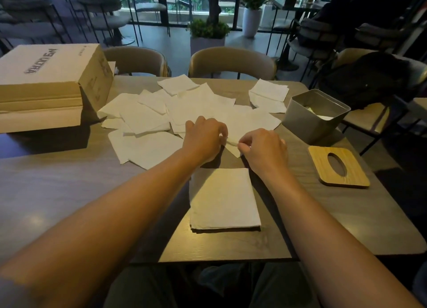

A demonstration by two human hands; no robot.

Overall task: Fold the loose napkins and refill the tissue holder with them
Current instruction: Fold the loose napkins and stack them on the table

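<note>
Several loose white napkins (147, 120) lie spread over the middle of the table. My left hand (204, 139) and my right hand (263, 151) both pinch the near edge of one loose napkin (248, 122) at the front of the spread. A stack of folded napkins (223, 199) lies just in front of my hands. The grey tissue holder (309, 122) stands open at the right with some white tissue inside. Its wooden lid (338, 166), with an oval slot, lies flat on the table nearer to me.
A large cardboard box (46, 86) takes up the table's far left. Another small pile of napkins (269, 95) sits at the far right of the table (69, 183). Chairs (231, 61) stand behind the table, and one at the right carries a dark bag (367, 79).
</note>
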